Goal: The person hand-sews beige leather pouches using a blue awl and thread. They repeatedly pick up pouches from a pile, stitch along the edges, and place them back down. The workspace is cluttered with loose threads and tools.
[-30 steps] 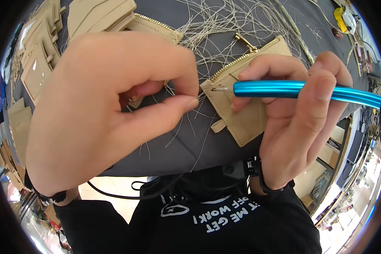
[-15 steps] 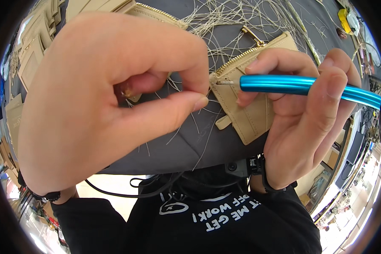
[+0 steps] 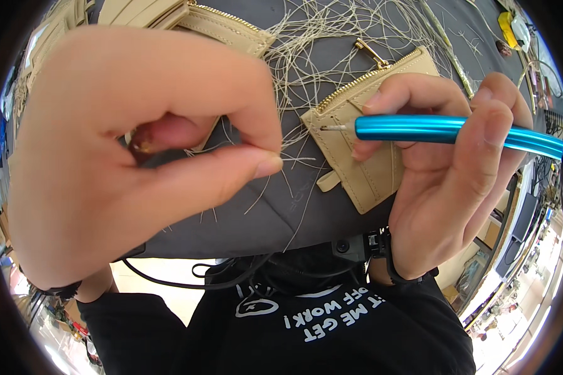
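My right hand is closed around a blue metallic pen-shaped tool with a thin metal tip. The tip points left, over the corner of a beige zip card wallet with stitched edges, a gold zipper and a small side tab. Fingers of the same hand rest on the wallet's face. To the left, my left hand is closed, thumb and forefinger pinched together, apart from the wallet. What lies in the pinch, if anything, is too small to make out; pale thread ends show just beside the fingertips.
A tangle of pale threads lies on the dark grey cloth behind the wallet. More beige wallets are stacked at the far left, partly behind my left hand. A yellow item sits at the far right. Black cables hang below the cloth's edge.
My left hand has moved left, away from the wallet's corner, with its pinch still closed. The right hand, tool and wallet have hardly moved.
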`<state>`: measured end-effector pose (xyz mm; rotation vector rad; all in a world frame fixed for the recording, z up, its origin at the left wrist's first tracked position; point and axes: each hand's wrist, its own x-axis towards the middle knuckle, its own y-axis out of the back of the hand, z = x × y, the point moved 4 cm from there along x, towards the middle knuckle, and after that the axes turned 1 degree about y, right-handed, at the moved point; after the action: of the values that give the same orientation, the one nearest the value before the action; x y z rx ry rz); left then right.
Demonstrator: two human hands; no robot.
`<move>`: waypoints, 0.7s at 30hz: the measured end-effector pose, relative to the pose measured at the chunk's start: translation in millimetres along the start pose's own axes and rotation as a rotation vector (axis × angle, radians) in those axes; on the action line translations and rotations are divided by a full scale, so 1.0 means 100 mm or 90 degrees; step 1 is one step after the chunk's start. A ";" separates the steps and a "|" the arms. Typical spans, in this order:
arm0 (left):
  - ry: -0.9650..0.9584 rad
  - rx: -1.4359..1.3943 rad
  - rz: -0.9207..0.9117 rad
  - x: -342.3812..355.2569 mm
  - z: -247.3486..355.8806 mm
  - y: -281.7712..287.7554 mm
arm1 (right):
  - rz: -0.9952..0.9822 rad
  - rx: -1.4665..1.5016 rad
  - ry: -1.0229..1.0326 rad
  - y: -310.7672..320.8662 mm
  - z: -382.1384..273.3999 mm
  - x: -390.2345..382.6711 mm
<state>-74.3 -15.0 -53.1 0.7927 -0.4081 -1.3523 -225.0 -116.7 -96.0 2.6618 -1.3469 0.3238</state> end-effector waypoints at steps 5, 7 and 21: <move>-0.019 0.103 -0.059 0.01 0.04 0.10 | -0.060 -0.042 0.116 -0.06 -0.03 0.00; -0.008 0.094 -0.047 -0.02 0.05 0.10 | -0.036 -0.026 0.069 -0.03 -0.02 0.01; 0.039 0.094 0.089 -0.14 -0.09 0.27 | -0.006 0.004 0.043 -0.03 -0.02 0.01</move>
<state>-51.7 1.3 -37.5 0.9075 -0.5103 -1.1750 -222.6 -115.1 -94.3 2.6360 -1.3157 0.4149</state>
